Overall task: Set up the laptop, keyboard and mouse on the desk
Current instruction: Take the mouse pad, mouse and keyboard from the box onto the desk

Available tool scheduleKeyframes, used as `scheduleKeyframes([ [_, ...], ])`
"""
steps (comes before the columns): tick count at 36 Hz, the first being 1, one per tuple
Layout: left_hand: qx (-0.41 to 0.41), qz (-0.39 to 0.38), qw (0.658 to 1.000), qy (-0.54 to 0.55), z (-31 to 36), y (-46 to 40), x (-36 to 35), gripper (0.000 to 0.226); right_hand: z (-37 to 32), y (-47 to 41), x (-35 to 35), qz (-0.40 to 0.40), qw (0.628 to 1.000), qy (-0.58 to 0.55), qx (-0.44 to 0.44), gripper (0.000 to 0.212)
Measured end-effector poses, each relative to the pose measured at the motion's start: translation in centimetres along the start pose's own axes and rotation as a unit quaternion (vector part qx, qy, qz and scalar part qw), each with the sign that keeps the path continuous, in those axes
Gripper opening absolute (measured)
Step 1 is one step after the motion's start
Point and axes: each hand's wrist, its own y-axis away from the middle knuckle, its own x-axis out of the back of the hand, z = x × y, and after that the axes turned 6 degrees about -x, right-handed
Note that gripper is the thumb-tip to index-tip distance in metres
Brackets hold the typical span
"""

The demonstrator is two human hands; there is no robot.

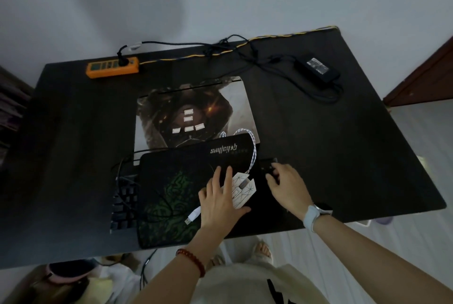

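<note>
The left hand (220,196) lies flat on the mouse pad (176,188), fingers straight, touching the left side of the white mouse (244,189). The right hand (288,187) is just to the right, fingers bent onto the keyboard (122,202) end. I cannot tell if it grips. The pad and mouse sit on top of the keyboard, which runs left to right under both hands. The shut laptop (193,112) lies farther back on the desk (343,144). I think the pad and mouse must come off first.
</note>
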Motion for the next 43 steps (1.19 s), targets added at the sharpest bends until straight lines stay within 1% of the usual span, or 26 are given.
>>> scheduleKeyframes([
  [2,-0.007,-0.006,1.0,-0.005,-0.8,0.4,0.2,0.112,-1.3,0.7,-0.8,-0.055,0.997,-0.058,-0.017,0.053],
  [3,-0.012,-0.004,1.0,-0.009,-1.1,0.6,0.3,0.108,-1.9,1.0,-1.3,-0.083,0.993,-0.074,-0.032,0.058],
  [5,-0.032,0.01,0.999,-0.007,-1.9,1.1,0.5,0.092,-3.0,1.5,-2.4,-0.108,0.988,-0.095,-0.061,0.064],
  [6,-0.041,0.011,0.999,-0.003,-2.4,1.4,0.7,0.085,-3.6,1.7,-3.0,-0.107,0.986,-0.106,-0.071,0.063],
  [9,-0.035,-0.001,0.999,0.018,-3.7,1.5,1.4,0.077,-5.1,1.9,-4.0,-0.058,0.986,-0.113,-0.103,0.053],
  [12,0.009,0.012,0.999,0.037,-5.2,1.2,2.6,0.077,-6.0,2.1,-4.2,0.007,0.988,-0.08,-0.134,0.048],
  [17,0.06,0.071,0.989,0.114,-8.4,0.9,4.4,0.075,-7.2,1.4,-4.4,0.025,0.978,-0.052,-0.2,0.059],
  [20,0.082,0.087,0.977,0.179,-9.6,0.8,5.2,0.074,-7.6,0.6,-4.2,0.038,0.972,-0.029,-0.228,0.058],
  [22,0.089,0.097,0.965,0.229,-9.8,0.7,5.9,0.073,-7.9,0.3,-4.1,0.038,0.976,-0.024,-0.212,0.053],
  [25,0.074,0.112,0.951,0.277,-9.4,0.1,6.9,0.072,-8.6,0.4,-4.5,0.039,0.982,-0.031,-0.18,0.045],
  [27,0.059,0.123,0.948,0.288,-9.1,-0.5,7.7,0.072,-9.0,0.6,-4.6,0.07,0.979,-0.029,-0.191,0.046],
  [29,0.046,0.137,0.947,0.287,-8.8,-1.0,8.3,0.073,-9.0,0.6,-4.3,0.078,0.976,0.014,-0.205,0.052],
  [31,0.033,0.15,0.95,0.273,-8.7,-1.5,9.0,0.074,-8.4,0.4,-3.9,0.044,0.974,0.058,-0.217,0.056],
  [33,0.027,0.154,0.954,0.255,-8.8,-1.8,9.6,0.073,-8.0,0.3,-3.7,0.014,0.971,0.069,-0.229,0.053],
  [36,0.029,0.144,0.96,0.238,-9.1,-2.4,10.4,0.073,-7.8,0.3,-3.6,0.049,0.975,0.06,-0.206,0.04],
  [40,0.041,0.132,0.962,0.235,-8.9,-3.1,10.8,0.073,-8.2,0.7,-2.8,0.072,0.987,-0.026,-0.143,0.028],
  [43,0.047,0.128,0.961,0.24,-7.9,-3.8,10.5,0.074,-8.0,1.3,-1.3,0.15,0.981,-0.039,-0.119,0.027],
])
